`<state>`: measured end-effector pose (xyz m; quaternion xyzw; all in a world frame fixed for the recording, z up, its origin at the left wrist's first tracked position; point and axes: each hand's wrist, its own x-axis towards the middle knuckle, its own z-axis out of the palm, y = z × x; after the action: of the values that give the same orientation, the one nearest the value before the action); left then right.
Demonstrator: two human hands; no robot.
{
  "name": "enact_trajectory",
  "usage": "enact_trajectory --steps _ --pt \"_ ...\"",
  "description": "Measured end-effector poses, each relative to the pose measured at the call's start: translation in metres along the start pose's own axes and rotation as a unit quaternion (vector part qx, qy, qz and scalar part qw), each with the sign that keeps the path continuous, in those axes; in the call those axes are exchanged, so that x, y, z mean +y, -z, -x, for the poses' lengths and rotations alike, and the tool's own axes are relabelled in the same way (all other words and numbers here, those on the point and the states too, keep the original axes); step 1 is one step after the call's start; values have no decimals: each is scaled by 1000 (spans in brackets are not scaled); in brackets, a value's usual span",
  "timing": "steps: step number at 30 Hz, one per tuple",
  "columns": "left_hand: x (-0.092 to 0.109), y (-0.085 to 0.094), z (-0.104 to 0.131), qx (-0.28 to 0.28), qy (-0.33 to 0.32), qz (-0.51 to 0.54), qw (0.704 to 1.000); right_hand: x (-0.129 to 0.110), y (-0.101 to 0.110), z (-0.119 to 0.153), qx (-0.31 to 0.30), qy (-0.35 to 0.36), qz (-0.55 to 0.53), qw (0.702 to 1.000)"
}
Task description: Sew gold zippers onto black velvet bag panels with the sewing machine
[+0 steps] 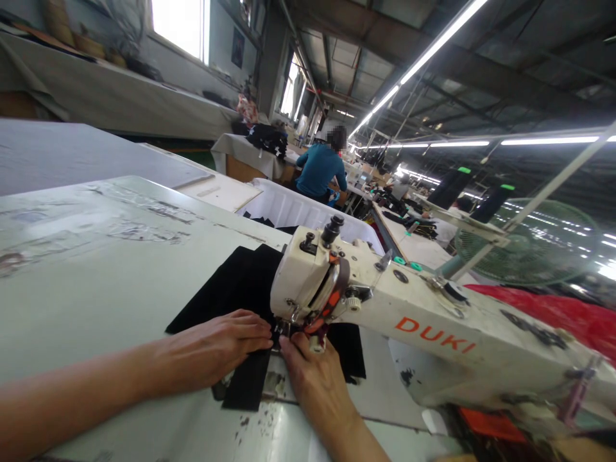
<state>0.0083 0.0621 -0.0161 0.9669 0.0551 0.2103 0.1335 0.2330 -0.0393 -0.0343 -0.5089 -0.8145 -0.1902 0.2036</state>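
A white sewing machine [308,276] with orange lettering stands over black fabric [231,282] on a pale green table. My left hand [226,343] lies flat on the fabric, just left of the needle area, its fingers stretched out side by side. A narrow black strip [248,382] runs from beneath those fingers toward me. My right hand [310,369] is right beside the presser foot [283,328], with its fingers bent under the machine head; what they hold, if anything, is hidden. More black fabric shows to the right of this hand.
Behind the machine is a white plastic bin [308,208] with black pieces inside. A person in a teal top [320,170] sits beyond it. Thread cones [450,186] and a green fan [529,240] stand at the right. Red material [543,314] lies behind the machine arm.
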Motion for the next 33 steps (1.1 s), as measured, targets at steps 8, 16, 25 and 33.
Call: enact_trajectory --steps 8,16,25,33 --pt "-7 -3 -1 7 0 -13 1000 2 -2 -3 23 -32 -12 999" --pt "-7 -1 -2 -22 1 -53 998 2 -6 -5 46 -68 -32 996" --pt "-13 -16 4 1 40 -32 999 1 -10 -3 85 -91 -37 991" --pt "21 32 -13 -74 91 -23 993 11 -28 7 71 -64 15 995"
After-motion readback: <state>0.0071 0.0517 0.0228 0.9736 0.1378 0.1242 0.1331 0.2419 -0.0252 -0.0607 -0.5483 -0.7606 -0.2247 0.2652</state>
